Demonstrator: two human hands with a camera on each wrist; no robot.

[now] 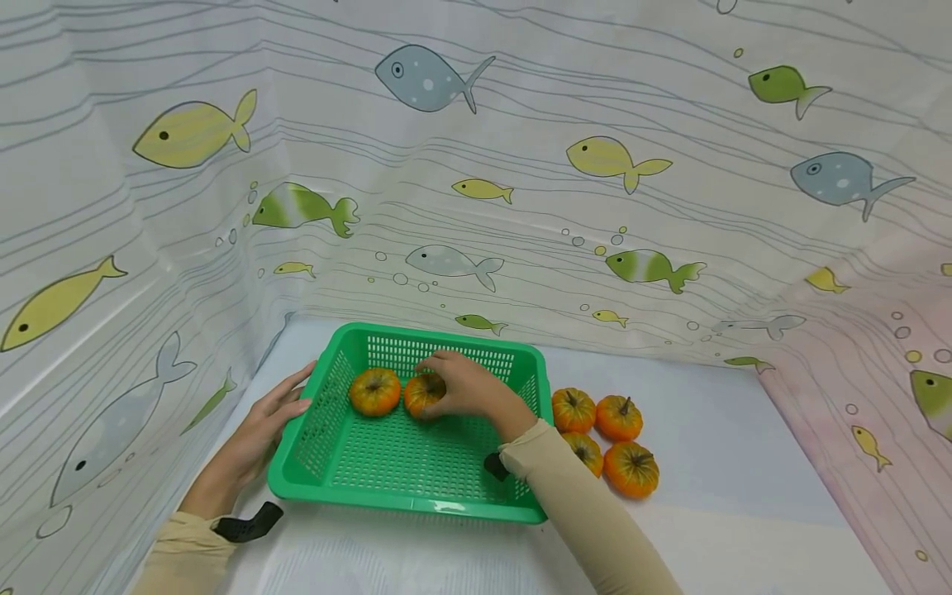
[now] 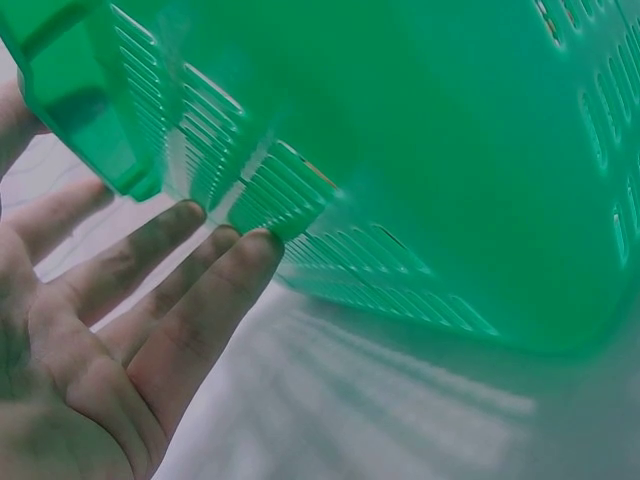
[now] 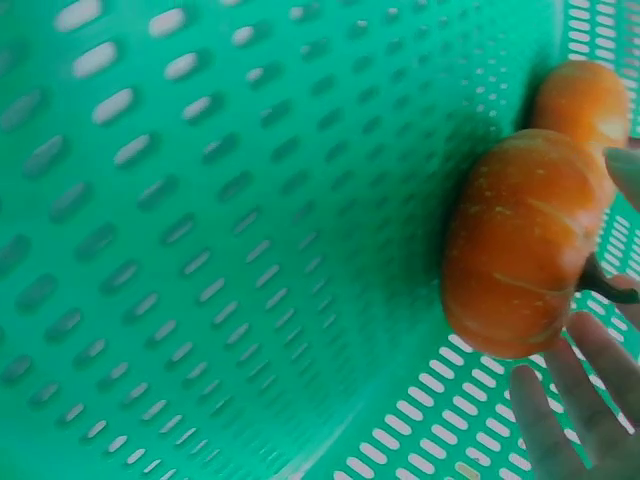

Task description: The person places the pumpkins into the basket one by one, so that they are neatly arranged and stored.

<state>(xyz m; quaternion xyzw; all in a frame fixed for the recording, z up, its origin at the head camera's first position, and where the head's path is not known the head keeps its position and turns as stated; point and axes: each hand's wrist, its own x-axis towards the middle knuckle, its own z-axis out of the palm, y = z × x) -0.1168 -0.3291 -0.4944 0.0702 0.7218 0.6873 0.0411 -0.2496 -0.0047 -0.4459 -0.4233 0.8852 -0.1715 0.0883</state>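
Note:
A green plastic basket (image 1: 416,504) with slotted walls holds two small orange pumpkins. My left hand (image 1: 260,430) is at its left side, the thumb by the rim. In the left wrist view the left fingers (image 2: 190,340) are straight, their tips against the outer wall. My right hand (image 1: 472,388) reaches inside over the right-hand pumpkin (image 1: 420,395), thumb in front and fingers behind. Fairly straight, spread fingers (image 3: 590,410) show beside this pumpkin (image 3: 520,250) and its dark stem in the right wrist view. The other pumpkin (image 1: 375,392) sits to its left on the basket floor.
Several more pumpkins (image 1: 630,469) stand in a cluster on the white table (image 1: 729,463), just right of the basket. Behind and at both sides hangs a curtain (image 1: 535,215) printed with fish. My right forearm (image 1: 587,512) crosses the basket's front right corner.

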